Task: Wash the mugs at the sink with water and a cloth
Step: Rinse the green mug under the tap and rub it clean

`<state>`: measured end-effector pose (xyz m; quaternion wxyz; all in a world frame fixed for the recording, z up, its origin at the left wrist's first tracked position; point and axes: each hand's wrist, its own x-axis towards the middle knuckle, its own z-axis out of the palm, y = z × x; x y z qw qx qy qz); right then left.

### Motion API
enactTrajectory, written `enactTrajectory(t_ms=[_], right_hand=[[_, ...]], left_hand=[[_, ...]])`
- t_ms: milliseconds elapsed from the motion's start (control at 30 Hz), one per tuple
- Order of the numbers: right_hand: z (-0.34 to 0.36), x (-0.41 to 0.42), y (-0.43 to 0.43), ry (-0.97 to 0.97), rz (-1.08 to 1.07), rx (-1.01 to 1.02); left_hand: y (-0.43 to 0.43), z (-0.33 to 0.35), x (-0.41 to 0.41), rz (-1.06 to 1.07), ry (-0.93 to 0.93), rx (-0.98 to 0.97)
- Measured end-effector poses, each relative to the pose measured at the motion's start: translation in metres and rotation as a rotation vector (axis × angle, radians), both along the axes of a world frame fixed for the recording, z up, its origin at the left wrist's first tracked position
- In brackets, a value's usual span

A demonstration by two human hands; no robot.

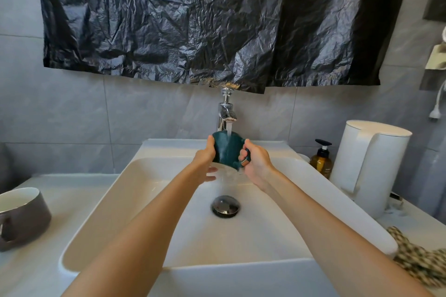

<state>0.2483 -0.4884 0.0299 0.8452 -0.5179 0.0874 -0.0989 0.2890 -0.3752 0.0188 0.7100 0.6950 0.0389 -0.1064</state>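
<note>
A dark teal mug (pixel 226 149) is held upside down under the running chrome tap (pixel 226 111), over the white sink (pixel 135 202). Water pours onto its base and runs off its rim. My left hand (pixel 205 160) grips the mug's left side with the thumb on top. My right hand (pixel 254 163) holds the mug by its handle on the right. A grey-brown mug (pixel 23 218) with a white inside stands on the counter at the far left. A checked cloth (pixel 420 260) lies crumpled on the counter at the lower right.
A white electric kettle (pixel 369 166) and an amber pump bottle (pixel 321 158) stand right of the sink. The metal drain plug (pixel 225 206) sits in the basin's middle. A black plastic sheet (pixel 205 21) hangs on the tiled wall above the tap.
</note>
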Motion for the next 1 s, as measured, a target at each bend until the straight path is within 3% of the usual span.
enactTrajectory(t_ms=[133, 300, 367, 433, 500, 533, 600, 800, 900, 1000], right_hand=[[0.001, 0.0, -0.002, -0.018, 0.019, 0.086], [-0.004, -0.003, -0.002, -0.044, 0.216, -0.022], [-0.005, -0.008, -0.003, -0.051, 0.325, -0.232], [-0.007, -0.011, -0.007, -0.02, 0.317, -0.683], [-0.009, -0.012, -0.016, -0.033, 0.158, -1.029], [-0.01, -0.01, -0.023, -0.067, 0.035, -1.097], [-0.014, -0.009, -0.037, -0.192, -0.129, -1.154], [-0.024, -0.014, -0.026, -0.502, 0.076, -1.259], [-0.025, -0.006, -0.016, -0.463, 0.104, -1.268], [-0.022, 0.002, -0.015, -0.306, 0.1, -1.102]], left_hand=[[0.008, 0.011, -0.011, -0.023, 0.35, -0.556], [0.005, 0.02, -0.017, -0.033, 0.272, -0.755], [0.008, 0.021, -0.017, -0.018, 0.221, -0.731], [0.013, 0.019, -0.014, -0.002, 0.183, -0.643], [0.015, 0.015, -0.01, 0.011, 0.164, -0.534], [0.015, 0.013, -0.008, 0.009, 0.156, -0.477], [0.015, 0.01, -0.005, 0.006, 0.16, -0.395], [0.013, 0.007, -0.004, -0.025, 0.127, -0.255], [0.018, 0.005, -0.004, -0.045, 0.138, -0.231], [0.017, 0.004, -0.005, -0.069, 0.148, -0.186]])
